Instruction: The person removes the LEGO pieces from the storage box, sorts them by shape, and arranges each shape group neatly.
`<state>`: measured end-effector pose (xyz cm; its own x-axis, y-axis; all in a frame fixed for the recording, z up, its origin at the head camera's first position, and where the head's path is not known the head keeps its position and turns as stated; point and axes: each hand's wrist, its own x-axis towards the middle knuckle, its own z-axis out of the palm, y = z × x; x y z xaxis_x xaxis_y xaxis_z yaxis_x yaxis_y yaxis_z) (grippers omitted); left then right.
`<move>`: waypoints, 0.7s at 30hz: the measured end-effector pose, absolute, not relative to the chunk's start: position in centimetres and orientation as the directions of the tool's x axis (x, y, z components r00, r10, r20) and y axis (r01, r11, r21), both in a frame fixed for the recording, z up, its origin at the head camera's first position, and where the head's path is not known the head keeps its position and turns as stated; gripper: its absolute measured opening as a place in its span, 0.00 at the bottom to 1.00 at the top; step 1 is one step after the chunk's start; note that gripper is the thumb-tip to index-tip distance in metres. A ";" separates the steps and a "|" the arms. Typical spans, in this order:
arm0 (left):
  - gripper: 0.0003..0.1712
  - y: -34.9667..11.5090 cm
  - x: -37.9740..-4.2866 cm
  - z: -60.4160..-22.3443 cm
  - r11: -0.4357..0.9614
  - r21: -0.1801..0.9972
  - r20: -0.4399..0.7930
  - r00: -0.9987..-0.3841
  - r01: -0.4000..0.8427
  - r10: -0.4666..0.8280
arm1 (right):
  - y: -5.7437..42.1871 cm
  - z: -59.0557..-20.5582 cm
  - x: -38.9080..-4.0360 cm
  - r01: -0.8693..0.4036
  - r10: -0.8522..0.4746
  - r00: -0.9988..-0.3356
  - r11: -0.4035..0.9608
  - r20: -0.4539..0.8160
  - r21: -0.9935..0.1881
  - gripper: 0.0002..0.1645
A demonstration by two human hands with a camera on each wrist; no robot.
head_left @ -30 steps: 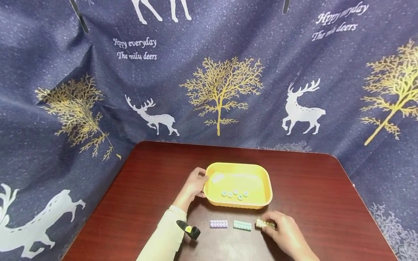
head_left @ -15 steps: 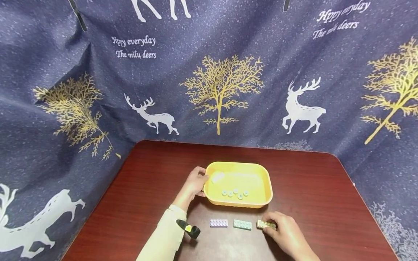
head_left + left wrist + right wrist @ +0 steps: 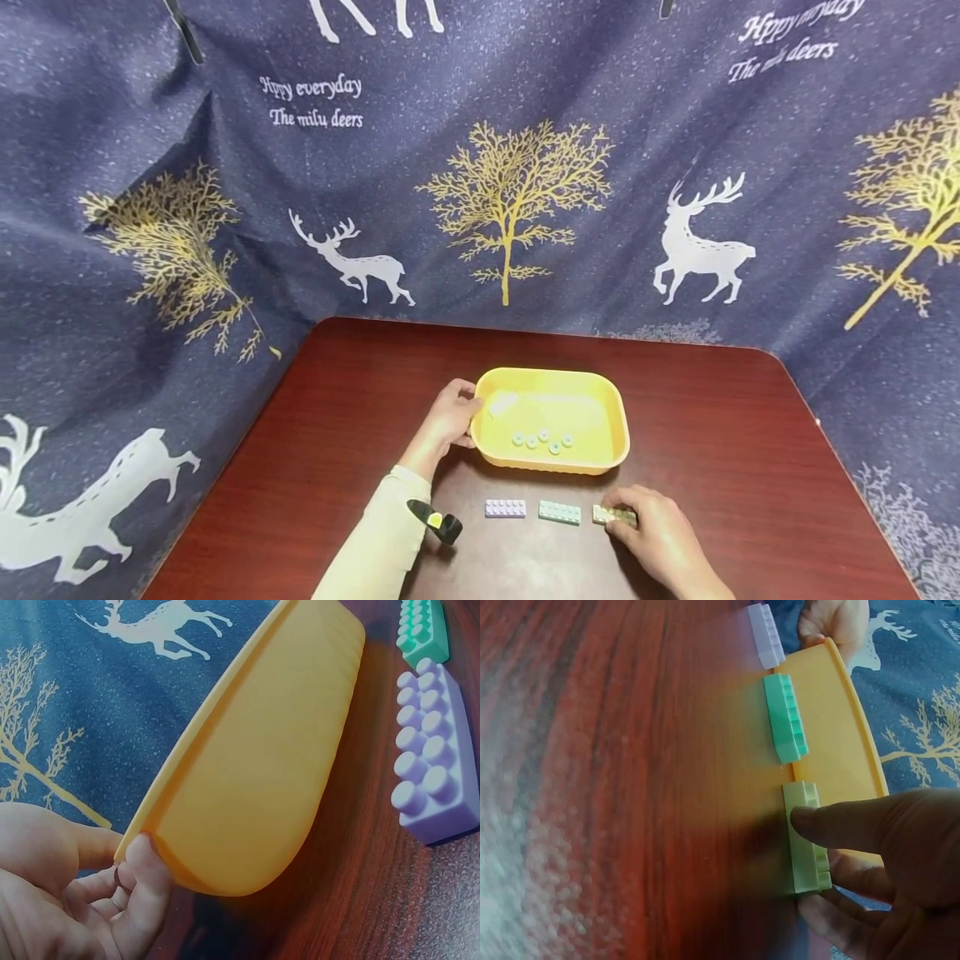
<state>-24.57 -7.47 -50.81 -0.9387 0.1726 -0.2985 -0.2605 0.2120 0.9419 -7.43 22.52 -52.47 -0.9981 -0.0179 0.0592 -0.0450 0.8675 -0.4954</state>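
Note:
My left hand (image 3: 450,417) pinches the left rim of a yellow plastic basin (image 3: 551,468); in the left wrist view thumb and fingers (image 3: 146,874) close over its edge. Inside the basin lie several small pale rings (image 3: 543,436) and a whitish piece (image 3: 502,404). Thumb and fingers of my right hand (image 3: 660,529) hold a yellow-green building brick (image 3: 802,847) low at the tabletop, partly covering its studs. To its left, in one row before the basin, are a mint-green brick (image 3: 559,512) and a purple brick (image 3: 506,508), studs up.
Everything sits on a dark red wood-grain table (image 3: 375,367) with rounded far corners. A dark blue cloth (image 3: 465,67) with deer and trees hangs around its back and sides. A black strap (image 3: 435,522) circles the left sleeve.
The yellow-green brick has shifted very slightly right within my right hand's grip. My left hand stays on the basin rim. The head view has tilted a little.

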 end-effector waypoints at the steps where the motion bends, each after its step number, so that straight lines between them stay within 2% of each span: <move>1: 0.19 -7.4 -24.6 -50.8 0.212 0.942 -0.299 -0.938 -0.261 0.174 | 22.5 -52.5 -7.4 -0.042 -0.016 -0.998 0.868 0.057 -0.496 0.19; 21: 0.18 -7.3 -24.4 -51.0 0.220 0.944 -0.285 -0.943 -0.245 0.172 | 22.8 -53.2 -7.0 -0.067 -0.027 -0.995 0.879 0.092 -0.472 0.23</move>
